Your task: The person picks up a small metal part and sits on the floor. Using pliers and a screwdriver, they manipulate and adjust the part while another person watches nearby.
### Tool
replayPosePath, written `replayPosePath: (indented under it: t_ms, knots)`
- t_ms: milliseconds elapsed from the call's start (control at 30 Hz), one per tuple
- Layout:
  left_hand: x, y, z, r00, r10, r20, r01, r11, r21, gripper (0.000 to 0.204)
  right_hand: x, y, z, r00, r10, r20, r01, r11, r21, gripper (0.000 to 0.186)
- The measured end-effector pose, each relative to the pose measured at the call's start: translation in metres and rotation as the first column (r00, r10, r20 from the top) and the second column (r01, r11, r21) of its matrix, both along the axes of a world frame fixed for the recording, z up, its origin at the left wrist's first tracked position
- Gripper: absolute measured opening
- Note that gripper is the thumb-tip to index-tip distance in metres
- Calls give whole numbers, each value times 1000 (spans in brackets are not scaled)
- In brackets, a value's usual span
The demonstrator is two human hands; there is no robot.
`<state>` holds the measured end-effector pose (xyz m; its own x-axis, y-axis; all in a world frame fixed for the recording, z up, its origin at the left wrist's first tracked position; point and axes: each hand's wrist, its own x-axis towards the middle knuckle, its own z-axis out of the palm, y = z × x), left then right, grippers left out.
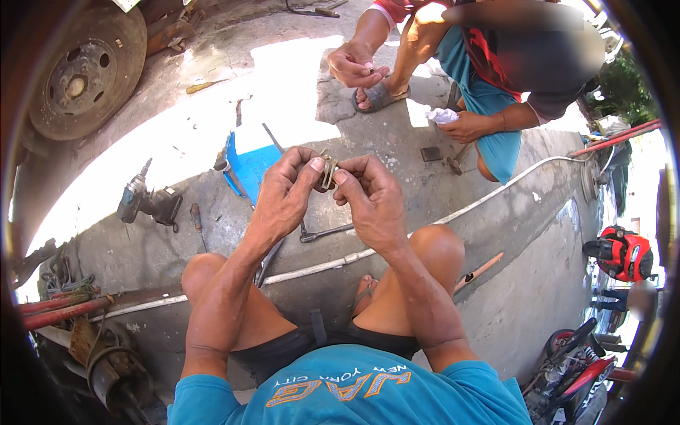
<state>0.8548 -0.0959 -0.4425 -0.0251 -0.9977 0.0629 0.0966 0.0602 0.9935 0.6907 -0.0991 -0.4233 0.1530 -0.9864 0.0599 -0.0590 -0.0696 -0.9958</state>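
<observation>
A small yellowish metal fitting [329,172], like a bracket or clip, is held up near the middle of the view. My left hand [290,195] grips its left side between thumb and fingers. My right hand [368,202] pinches it from the right, fingertips close to the left ones. Beyond them lies a blue plastic case [251,159] with tools on it. A dark wrench-like bar [326,234] rests on the concrete below my hands.
A co-worker [496,113] squats at upper right holding a white cloth [440,115]. Left are a cordless drill [149,202], a screwdriver [197,219] and a wheel [78,85]. A white pipe [340,262] crosses the floor. Red pipes [57,315] lie lower left; motorbikes [581,375] stand right.
</observation>
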Motion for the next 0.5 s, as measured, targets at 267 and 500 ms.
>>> replayPosePath:
  t_ms: [267, 500]
  knots:
    - [2, -5, -1, 1000, -6, -25, 6, 1000, 3, 30, 3, -3, 1, 999, -33, 16, 33, 999, -19, 13]
    - [1, -5, -3, 998, -20, -55, 19, 1000, -23, 29, 2, -4, -2, 1000, -26, 17, 26, 999, -24, 14]
